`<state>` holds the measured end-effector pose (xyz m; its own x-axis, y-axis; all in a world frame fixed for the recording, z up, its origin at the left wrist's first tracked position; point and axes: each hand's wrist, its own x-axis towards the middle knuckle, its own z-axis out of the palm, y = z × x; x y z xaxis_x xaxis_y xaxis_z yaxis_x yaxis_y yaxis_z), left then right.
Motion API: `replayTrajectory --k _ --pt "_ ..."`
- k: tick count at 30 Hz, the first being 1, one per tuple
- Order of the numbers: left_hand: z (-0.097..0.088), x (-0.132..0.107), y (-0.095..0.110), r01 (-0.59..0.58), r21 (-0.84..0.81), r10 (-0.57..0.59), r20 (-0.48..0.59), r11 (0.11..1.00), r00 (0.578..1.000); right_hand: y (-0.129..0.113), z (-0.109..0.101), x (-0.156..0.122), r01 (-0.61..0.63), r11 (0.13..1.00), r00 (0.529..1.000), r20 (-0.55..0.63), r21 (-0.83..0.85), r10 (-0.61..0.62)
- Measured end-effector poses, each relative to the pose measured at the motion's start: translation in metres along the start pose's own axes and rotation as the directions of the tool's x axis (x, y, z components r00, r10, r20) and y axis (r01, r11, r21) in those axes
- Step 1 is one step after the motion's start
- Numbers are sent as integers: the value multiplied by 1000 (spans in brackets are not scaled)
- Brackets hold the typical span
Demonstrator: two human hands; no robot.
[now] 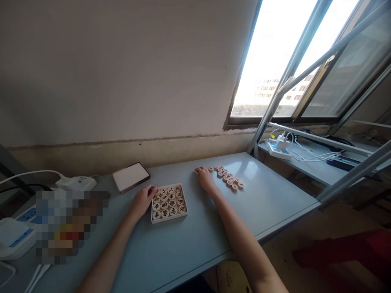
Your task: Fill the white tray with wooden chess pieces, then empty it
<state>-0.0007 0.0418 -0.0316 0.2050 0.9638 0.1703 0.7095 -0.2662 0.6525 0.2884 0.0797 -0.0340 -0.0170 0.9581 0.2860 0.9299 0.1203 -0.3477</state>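
A small wooden box (pixel 169 219) sits on the grey table (pixel 189 244), filled with round wooden game pieces (pixel 168 201) marked in black. My left hand (pixel 143 200) rests against the box's left edge, fingers curled on its upper left corner. My right hand (pixel 205 179) lies flat on the table to the right of the box, fingers stretched out, holding nothing. Just right of its fingertips lies a loose cluster of several round wooden pieces (pixel 227 177).
The box's lid (pixel 130 177) lies behind the box at the left. Power strips (pixel 76 183) and cables sit at the far left. A second strip with chargers (pixel 278 149) lies on a side shelf under the window. Metal frame bars (pixel 305 134) cross at the right.
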Motion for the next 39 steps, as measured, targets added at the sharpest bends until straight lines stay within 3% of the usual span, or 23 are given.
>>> replayTrajectory --k 3,6,10,14,19,24,29,31,34,36,39 --pt "1 0 -2 -14 33 14 -9 999 1000 -20 -4 -4 72 995 997 37 62 -74" --pt "2 -1 -2 -21 50 22 -18 999 1000 -50 -7 -11 198 951 978 20 237 -208" --pt "2 -1 -3 -36 49 36 -4 998 999 -89 -10 -26 409 808 894 -10 424 -448" --pt "3 0 -5 -46 54 46 6 997 999 -106 -5 -38 511 811 845 4 284 -534" --pt "2 0 -4 -40 37 40 4 999 999 -108 6 -40 527 847 845 58 77 -531" --pt "1 -1 -1 -47 34 47 2 998 999 -111 6 -42 516 854 852 60 73 -520" --pt "0 -1 -1 -38 29 37 13 999 999 -97 -5 -34 473 857 865 76 205 -496" --pt "1 -1 -2 -25 24 25 18 999 1000 -82 -11 -25 405 884 902 56 233 -428" --pt "1 0 -6 -14 1 14 6 1000 1000 -45 -16 -10 185 980 980 -88 72 -179" --pt "1 0 -10 -18 -27 18 4 999 1000 -17 -16 -5 1 997 987 -162 -78 -13" --pt "-1 1 -14 -26 -76 27 21 997 999 15 -13 -5 -197 955 975 -142 -220 169"
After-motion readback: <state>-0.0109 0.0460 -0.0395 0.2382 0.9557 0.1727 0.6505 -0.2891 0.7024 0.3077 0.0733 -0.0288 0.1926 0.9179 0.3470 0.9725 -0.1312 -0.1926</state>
